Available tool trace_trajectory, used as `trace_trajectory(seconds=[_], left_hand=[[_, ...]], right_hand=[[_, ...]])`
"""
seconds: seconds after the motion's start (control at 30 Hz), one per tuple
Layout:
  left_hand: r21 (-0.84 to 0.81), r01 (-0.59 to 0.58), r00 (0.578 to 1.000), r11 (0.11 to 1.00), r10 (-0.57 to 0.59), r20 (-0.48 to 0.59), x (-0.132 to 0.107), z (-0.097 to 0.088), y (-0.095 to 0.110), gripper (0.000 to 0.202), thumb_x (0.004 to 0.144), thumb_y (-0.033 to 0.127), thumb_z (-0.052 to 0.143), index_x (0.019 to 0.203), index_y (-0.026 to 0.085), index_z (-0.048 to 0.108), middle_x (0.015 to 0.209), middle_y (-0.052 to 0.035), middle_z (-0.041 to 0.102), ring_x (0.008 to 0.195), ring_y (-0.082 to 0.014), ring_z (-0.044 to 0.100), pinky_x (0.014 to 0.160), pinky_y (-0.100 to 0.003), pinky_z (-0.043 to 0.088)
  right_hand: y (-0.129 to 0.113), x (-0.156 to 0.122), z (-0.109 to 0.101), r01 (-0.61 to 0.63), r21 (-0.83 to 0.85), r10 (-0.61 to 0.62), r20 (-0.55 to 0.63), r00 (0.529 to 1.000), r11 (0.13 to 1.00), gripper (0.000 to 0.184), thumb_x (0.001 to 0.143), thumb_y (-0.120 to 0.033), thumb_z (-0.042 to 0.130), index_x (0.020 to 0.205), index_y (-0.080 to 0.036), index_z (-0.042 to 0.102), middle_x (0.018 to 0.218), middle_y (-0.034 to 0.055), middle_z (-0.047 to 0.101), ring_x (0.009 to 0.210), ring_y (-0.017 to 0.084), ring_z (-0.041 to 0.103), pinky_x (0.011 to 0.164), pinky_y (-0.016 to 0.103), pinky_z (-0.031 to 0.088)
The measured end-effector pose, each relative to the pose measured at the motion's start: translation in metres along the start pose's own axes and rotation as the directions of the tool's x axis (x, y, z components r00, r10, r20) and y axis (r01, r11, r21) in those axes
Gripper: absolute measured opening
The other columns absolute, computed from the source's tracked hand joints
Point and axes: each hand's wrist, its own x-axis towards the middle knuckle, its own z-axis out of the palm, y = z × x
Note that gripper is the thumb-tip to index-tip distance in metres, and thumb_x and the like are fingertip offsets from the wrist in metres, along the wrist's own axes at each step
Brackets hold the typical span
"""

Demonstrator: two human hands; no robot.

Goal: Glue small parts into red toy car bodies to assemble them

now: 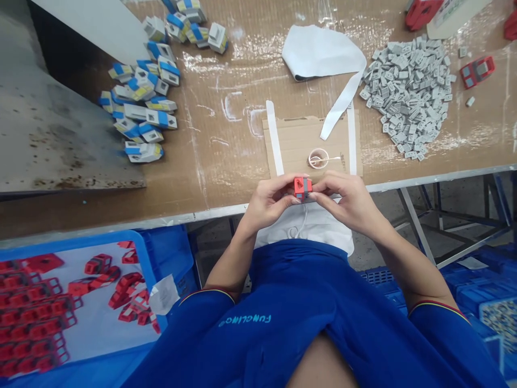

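1. Table (226, 129): blue-and-white parts (141, 102) at left, grey chip pile (407, 94) at right, cardboard sheet (283, 145) with small white cup (318, 158) between.
2. Blue crate (161, 253), lower left, holds red plastic frames (40, 307).
3. Left hand (269, 199), right hand (347, 202) meet at table edge.
4. Fingers (283, 180) of both hands pinch red block (302, 187), grey-faced, held just off table edge.
5. Step looks like two-handed work on block; next move calls for loosening the pinch.
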Motion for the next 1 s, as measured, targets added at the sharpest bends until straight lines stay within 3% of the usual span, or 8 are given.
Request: trace_trajectory(seconds=[0.23, 0.37, 0.47, 0.63, 0.83, 1.0], left_hand=[[0.135, -0.045, 0.999, 0.99, 0.044, 0.015, -0.001, -0.001, 0.006, 0.039, 0.095, 0.027, 0.08, 0.134, 0.022, 0.08, 0.124, -0.0115, 0.084, 0.103, -0.0229, 0.082, 0.09, -0.029, 0.067], [0.133, -0.067, 0.998, 0.989, 0.069, -0.012, -0.002, -0.003, 0.004, 0.04, 0.096, 0.029, 0.08, 0.134, 0.02, 0.079, 0.122, -0.012, 0.084, 0.094, -0.0201, 0.082, 0.086, -0.027, 0.066], [0.104, -0.063, 0.996, 0.993, 0.069, -0.055, -0.003, -0.002, 0.0, 0.042, 0.095, 0.034, 0.083, 0.134, 0.019, 0.079, 0.118, -0.0119, 0.084, 0.094, -0.0195, 0.081, 0.085, -0.026, 0.065], [-0.002, -0.044, 0.998, 0.999, 0.044, -0.037, -0.002, -0.002, 0.0, 0.044, 0.095, 0.034, 0.084, 0.137, 0.022, 0.078, 0.119, -0.01, 0.084, 0.099, -0.0195, 0.081, 0.09, -0.026, 0.065], [0.022, -0.032, 0.998, 0.999, 0.033, -0.045, 0.0, -0.002, 0.001, 0.044, 0.095, 0.031, 0.084, 0.137, 0.022, 0.078, 0.118, -0.009, 0.084, 0.102, -0.0186, 0.081, 0.09, -0.025, 0.064], [0.006, -0.05, 0.998, 0.999, 0.05, -0.035, -0.001, -0.002, -0.001, 0.043, 0.095, 0.031, 0.084, 0.136, 0.023, 0.078, 0.121, -0.0093, 0.083, 0.102, -0.0187, 0.08, 0.091, -0.025, 0.064]], right_hand=[[0.01, -0.001, 0.006, 0.094, 0.023, -0.093, -0.023, 0.995, 0.995, 0.017, 0.099, -0.021, 0.07, 0.081, -0.022, 0.068, 0.074, -0.0025, 0.065, 0.064, 0.012, 0.057, 0.059, 0.025, 0.044], [0.014, 0.002, 0.014, 0.152, 0.019, -0.151, -0.069, 0.986, 0.988, 0.019, 0.099, -0.019, 0.07, 0.08, -0.021, 0.066, 0.072, -0.003, 0.062, 0.061, 0.01, 0.054, 0.056, 0.024, 0.041], [0.013, 0.003, 0.017, 0.118, 0.015, -0.116, -0.087, 0.989, 0.993, 0.021, 0.098, -0.02, 0.07, 0.078, -0.021, 0.066, 0.072, -0.0019, 0.063, 0.061, 0.011, 0.054, 0.056, 0.025, 0.042], [0.007, 0.001, 0.019, 0.048, 0.029, -0.045, -0.117, 0.992, 0.998, 0.018, 0.099, -0.023, 0.071, 0.08, -0.021, 0.07, 0.074, -0.0003, 0.068, 0.065, 0.013, 0.06, 0.058, 0.025, 0.048], [0.003, -0.001, 0.021, 0.071, -0.004, -0.07, -0.18, 0.981, 0.997, 0.014, 0.099, -0.02, 0.07, 0.086, -0.021, 0.074, 0.081, 0.0013, 0.073, 0.069, 0.013, 0.063, 0.061, 0.025, 0.052], [0.005, 0.0, 0.02, 0.01, 0.059, -0.002, -0.126, 0.992, 0.998, 0.017, 0.098, -0.022, 0.071, 0.081, -0.021, 0.072, 0.076, 0.0004, 0.07, 0.067, 0.013, 0.062, 0.06, 0.026, 0.051]])
